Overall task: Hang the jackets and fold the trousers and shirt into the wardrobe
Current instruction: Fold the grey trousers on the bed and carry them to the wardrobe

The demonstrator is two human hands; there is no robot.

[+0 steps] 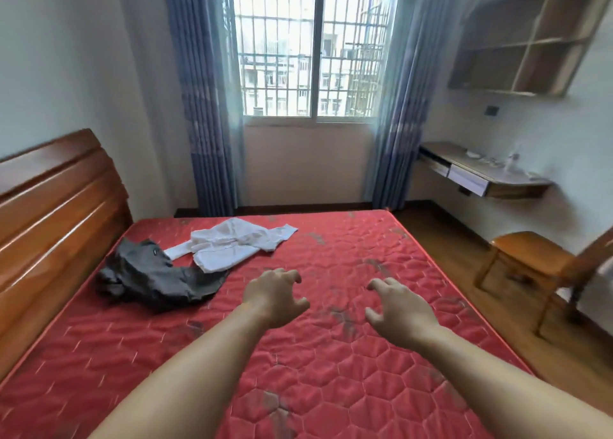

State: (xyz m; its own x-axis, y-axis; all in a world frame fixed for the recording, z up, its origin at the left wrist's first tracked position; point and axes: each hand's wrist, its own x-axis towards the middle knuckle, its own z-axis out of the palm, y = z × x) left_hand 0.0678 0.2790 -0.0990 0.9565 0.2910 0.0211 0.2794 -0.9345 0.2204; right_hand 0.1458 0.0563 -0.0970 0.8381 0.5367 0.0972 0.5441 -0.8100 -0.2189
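While left hand (pixel 277 297) and right hand (pixel 399 309) hover empty, fingers loosely curled, over bed (pixel 331 372), trousers (pixel 156 276) and shirt (pixel 232 244) lie crumpled near headboard edge; hasty grab risks folding creases in.

Daylight comes through a barred window (pixel 313 53) between blue curtains (pixel 202 107); a wooden chair (pixel 537 266) stands beside the red mattress (pixel 348 355).

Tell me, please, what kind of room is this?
Most likely a bedroom: a bed with a bare red mattress and wooden headboard, a curtained window, and clothes lying on the mattress.
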